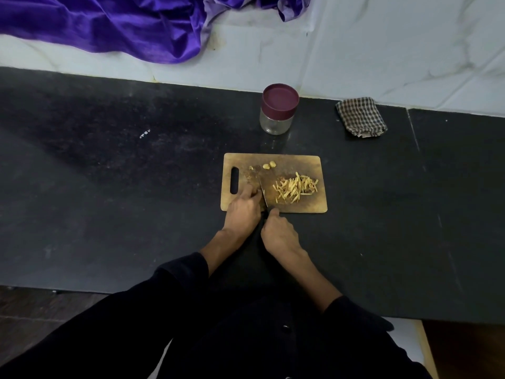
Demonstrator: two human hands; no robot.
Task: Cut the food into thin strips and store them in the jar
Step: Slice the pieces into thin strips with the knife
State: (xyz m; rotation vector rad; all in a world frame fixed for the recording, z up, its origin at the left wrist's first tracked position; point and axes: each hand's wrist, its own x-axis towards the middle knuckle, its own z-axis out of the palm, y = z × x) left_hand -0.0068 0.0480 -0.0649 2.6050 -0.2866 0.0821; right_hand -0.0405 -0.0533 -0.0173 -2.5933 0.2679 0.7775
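A wooden cutting board (303,162) lies on the black counter. A pile of thin yellow strips (296,188) covers its right half, and small yellow chunks (269,165) sit near its far edge. My right hand (278,233) grips the handle of a knife (263,191) whose blade points away across the board. My left hand (243,206) rests on the board just left of the blade with fingers curled down over a piece of food that is mostly hidden. A glass jar (276,123) with a maroon lid (280,98) on it stands behind the board.
A folded checkered cloth (360,116) lies at the back right of the black counter (109,187). Purple fabric (114,23) drapes over the white marble ledge behind. The counter's front edge runs just before my body.
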